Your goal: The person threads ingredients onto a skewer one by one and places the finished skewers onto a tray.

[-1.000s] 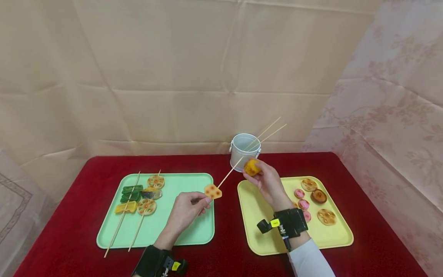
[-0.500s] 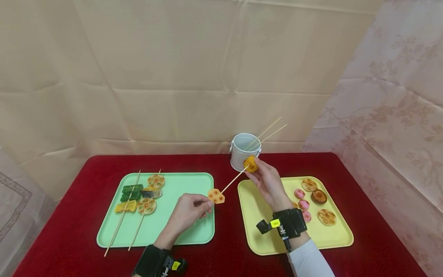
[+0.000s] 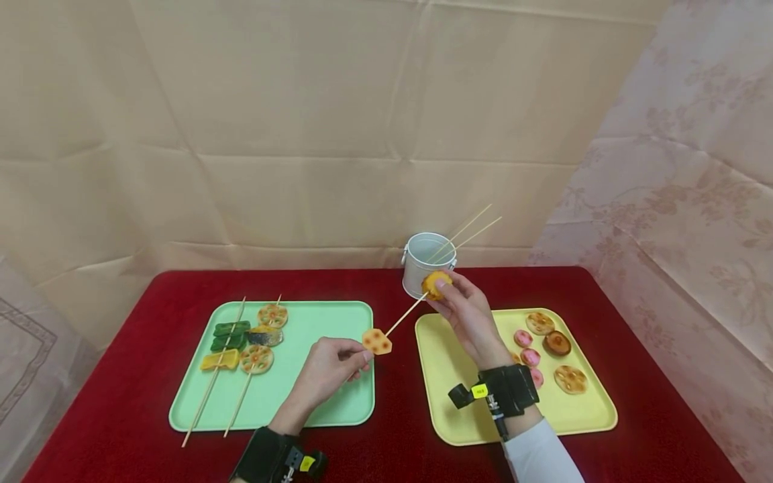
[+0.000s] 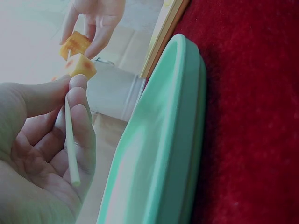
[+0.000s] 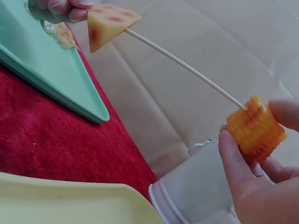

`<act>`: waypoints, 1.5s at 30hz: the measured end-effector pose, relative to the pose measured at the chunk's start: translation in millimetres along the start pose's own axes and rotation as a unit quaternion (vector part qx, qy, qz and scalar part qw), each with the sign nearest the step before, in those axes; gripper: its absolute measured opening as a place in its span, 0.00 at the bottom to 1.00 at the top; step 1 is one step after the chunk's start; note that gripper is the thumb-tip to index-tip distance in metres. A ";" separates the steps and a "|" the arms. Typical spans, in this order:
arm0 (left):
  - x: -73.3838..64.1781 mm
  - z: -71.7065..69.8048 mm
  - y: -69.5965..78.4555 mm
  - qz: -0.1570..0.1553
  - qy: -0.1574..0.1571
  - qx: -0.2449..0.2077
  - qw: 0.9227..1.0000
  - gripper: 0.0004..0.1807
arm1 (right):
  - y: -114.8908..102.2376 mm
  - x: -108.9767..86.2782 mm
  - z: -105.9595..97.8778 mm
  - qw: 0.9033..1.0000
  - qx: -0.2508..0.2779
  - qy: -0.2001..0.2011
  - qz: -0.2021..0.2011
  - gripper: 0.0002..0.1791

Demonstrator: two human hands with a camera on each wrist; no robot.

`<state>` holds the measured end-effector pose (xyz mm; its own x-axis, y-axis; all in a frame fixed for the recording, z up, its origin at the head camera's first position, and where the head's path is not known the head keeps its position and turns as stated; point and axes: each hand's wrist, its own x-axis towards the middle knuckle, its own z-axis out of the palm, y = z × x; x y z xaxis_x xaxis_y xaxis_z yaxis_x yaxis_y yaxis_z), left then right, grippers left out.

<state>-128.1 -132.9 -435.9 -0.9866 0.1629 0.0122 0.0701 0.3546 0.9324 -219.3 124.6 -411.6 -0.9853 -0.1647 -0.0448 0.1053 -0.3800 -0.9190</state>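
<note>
My left hand (image 3: 329, 371) pinches a bamboo skewer (image 3: 406, 313) between thumb and fingers, just behind a pale yellow, brown-spotted wedge (image 3: 377, 342) threaded on it. The skewer's tail (image 4: 71, 140) shows below the fingertips in the left wrist view. With fingers and thumb, my right hand (image 3: 472, 325) holds a piece of toy corn (image 5: 256, 128), yellow-orange with ridged kernels. The skewer's far end meets the corn's side; its tip is hidden there. Both hands are raised between the green tray (image 3: 326, 402) and the yellow tray (image 3: 443, 409).
Two loaded skewers with green pieces (image 3: 229, 339) and lotus root slices (image 3: 256, 360) lie on the green tray. Pink rounds (image 3: 530, 357), a mushroom cap (image 3: 556, 343) and lotus slices (image 3: 570, 379) lie on the yellow tray. Behind stands a white bucket (image 3: 417, 268) with two bare skewers (image 3: 477, 231).
The left hand has moved the skewer slightly right, and its tip has come to the corn. The right hand has turned the corn a little, its thumb now over the front.
</note>
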 end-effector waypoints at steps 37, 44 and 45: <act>-1.3 4.3 1.0 -0.008 0.017 -0.013 1.000 0.09 | 19.8 -12.2 28.0 0.995 -0.091 -0.038 0.020 0.23; -0.3 5.8 1.0 -0.003 0.063 0.007 0.998 0.04 | 27.1 -15.9 37.0 0.991 -0.120 -0.046 0.022 0.23; -0.3 5.8 1.2 -0.002 0.070 0.011 0.997 0.04 | 28.1 -16.5 38.3 0.991 -0.127 -0.046 0.022 0.23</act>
<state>-126.9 -127.2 -436.8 -0.9976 0.0316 0.0612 0.0686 0.3746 0.9246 -195.0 81.9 -421.7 -0.9628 -0.2633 -0.0613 0.0987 -0.1310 -0.9865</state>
